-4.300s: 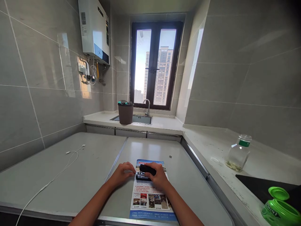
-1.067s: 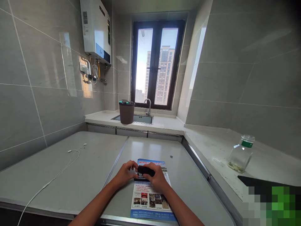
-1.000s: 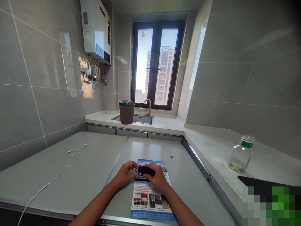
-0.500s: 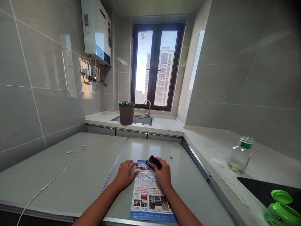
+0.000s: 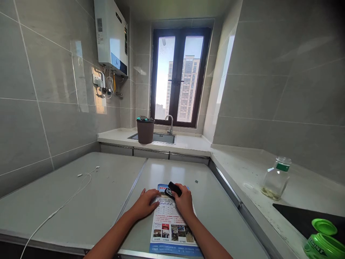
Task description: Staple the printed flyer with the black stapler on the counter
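Observation:
A printed flyer [image 5: 172, 226] with a blue border lies on the grey table [image 5: 107, 194] in front of me. My right hand [image 5: 184, 200] is closed around a small black stapler [image 5: 173, 188] at the flyer's top edge, its jaws over the paper. Beside it, my left hand [image 5: 147, 203] rests on the flyer's upper left part with its fingers stretched out flat, holding nothing.
A white cable [image 5: 67, 201] trails across the table's left half. On the right counter stand a glass jar [image 5: 276, 177] and a green container [image 5: 322, 239] with its lid flipped up. At the back are a sink [image 5: 157, 137], a tap [image 5: 169, 123] and a brown bin [image 5: 145, 129].
Both hands held the stapler over the flyer's middle a second ago. The right hand has since carried it to the top edge, and the left hand has let go and lies flat on the paper.

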The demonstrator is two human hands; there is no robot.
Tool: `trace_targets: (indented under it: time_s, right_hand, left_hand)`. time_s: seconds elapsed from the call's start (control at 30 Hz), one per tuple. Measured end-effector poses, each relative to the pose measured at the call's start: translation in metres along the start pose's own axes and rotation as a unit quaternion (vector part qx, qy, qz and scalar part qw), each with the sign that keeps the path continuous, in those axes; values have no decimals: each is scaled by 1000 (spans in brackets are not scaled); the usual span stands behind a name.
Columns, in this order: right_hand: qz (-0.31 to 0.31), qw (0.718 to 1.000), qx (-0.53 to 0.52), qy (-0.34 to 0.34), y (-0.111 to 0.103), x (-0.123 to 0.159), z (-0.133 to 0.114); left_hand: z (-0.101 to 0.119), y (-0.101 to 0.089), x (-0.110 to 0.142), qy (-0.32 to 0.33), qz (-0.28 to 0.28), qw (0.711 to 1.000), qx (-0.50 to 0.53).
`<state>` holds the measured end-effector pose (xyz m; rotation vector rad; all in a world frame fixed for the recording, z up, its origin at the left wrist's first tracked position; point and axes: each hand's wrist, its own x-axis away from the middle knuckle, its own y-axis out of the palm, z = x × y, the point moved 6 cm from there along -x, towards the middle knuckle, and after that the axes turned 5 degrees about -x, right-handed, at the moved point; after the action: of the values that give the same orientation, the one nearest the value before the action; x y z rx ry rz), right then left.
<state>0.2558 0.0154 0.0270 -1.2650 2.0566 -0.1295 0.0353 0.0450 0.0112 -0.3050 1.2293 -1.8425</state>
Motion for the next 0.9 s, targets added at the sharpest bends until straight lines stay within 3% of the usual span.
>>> trace_targets:
  time_s: [0.27,0.7,0.9]
  right_hand:
    - [-11,1000,1,-2,1,0,-3]
    - [-34,999,32,-6,5,3,-6]
    - [-39,999,26,-2,5,2,-7]
  left_hand:
    - [-18,2,-7,-16,81,997,-10]
    - [-3,1,-10,-28,69,995,-68]
    - [-13,13,-15,-53,2,996,-75]
